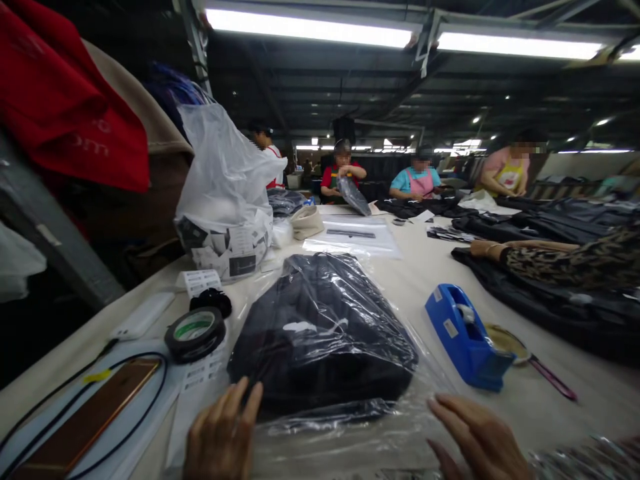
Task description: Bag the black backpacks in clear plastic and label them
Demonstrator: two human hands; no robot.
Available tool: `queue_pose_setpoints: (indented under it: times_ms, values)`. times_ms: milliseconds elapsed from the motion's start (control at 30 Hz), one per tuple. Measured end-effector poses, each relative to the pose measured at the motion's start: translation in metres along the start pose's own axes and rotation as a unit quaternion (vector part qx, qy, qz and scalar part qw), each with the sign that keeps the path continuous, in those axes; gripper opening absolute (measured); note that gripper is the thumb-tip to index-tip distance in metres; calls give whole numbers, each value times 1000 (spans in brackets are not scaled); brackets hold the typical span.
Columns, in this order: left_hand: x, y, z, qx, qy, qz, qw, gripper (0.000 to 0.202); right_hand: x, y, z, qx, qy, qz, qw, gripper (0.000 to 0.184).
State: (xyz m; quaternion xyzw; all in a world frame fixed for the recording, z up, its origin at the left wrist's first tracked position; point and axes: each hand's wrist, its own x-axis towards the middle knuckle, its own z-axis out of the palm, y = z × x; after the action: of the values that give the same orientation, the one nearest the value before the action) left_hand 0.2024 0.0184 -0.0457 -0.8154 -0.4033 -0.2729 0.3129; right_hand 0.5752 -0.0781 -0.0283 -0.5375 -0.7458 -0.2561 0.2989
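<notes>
Pale worktable (410,267) under strip lights (310,28), co-workers (505,175) beyond. Centred before you lies a folded black garment (320,347) in a clear plastic bag (320,440). Your left hand (220,430), fingers extended and slightly parted, is at its near left corner; your right hand (477,437), thumb spread from fingers, is at the near right. A blue tape dispenser (465,340) stands to the right.

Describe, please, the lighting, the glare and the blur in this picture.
Head view: overhead tube lights burn out white beneath a dark roof; head view: bright streaks cross the clear plastic bag over the black garment; head view: left hand and right hand look slightly soft.
</notes>
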Motion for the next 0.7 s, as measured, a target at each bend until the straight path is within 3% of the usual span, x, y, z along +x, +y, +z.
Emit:
queue_pose_setpoints:
  times_ms: [100, 233, 333, 400, 600, 700]
  values:
    - [41, 25, 5, -95, -19, 92, 991, 55, 68, -35, 13, 87, 0, -99, 991, 39]
    - [64, 44, 30, -118, 16, 117, 986, 47, 116, -54, 55, 128, -39, -106, 985, 32]
    - [57, 43, 47, -125, 35, 109, 986, 43, 112, -48, 81, 156, -64, -60, 984, 20]
    - [51, 37, 50, -122, 1, 133, 984, 41, 101, -40, 90, 180, -68, -35, 981, 19]
    - [47, 26, 45, -161, -34, 135, 977, 40, 79, -33, 92, 192, -35, -3, 981, 23]
    - [47, 27, 45, -183, -9, 118, 976, 39, 80, -30, 90, 209, -44, 24, 977, 24]
